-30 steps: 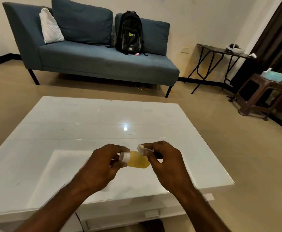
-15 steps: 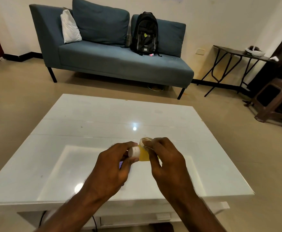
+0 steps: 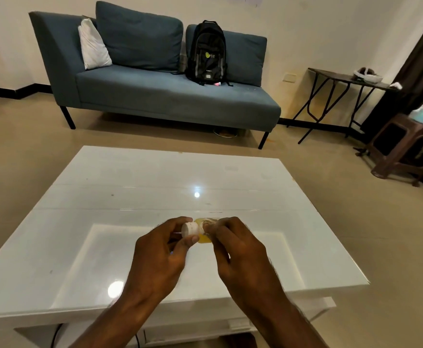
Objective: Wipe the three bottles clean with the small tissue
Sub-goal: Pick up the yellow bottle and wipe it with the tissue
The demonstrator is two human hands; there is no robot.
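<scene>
Bottle (image 3: 203, 239): 1 in view, yellow, white cap (image 3: 189, 229), held sideways above table (image 3: 155, 177), near its front edge.
L hand (image 3: 159, 257): pinches cap.
R hand (image 3: 240, 252): pinches tissue (image 3: 207, 224) (1 pc) against bottle.
Sofa (image 3: 170, 96): 1.
Backpack (image 3: 207, 54): 1, on sofa.

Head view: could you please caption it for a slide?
Left hand grips a small yellow bottle by its white cap while the right hand presses a tissue against it.

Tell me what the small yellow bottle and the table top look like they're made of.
The bottle looks like translucent yellow plastic with an opaque white cap; glass isn't ruled out. The table top seems glossy white glass or lacquer: it mirrors lights.
</scene>
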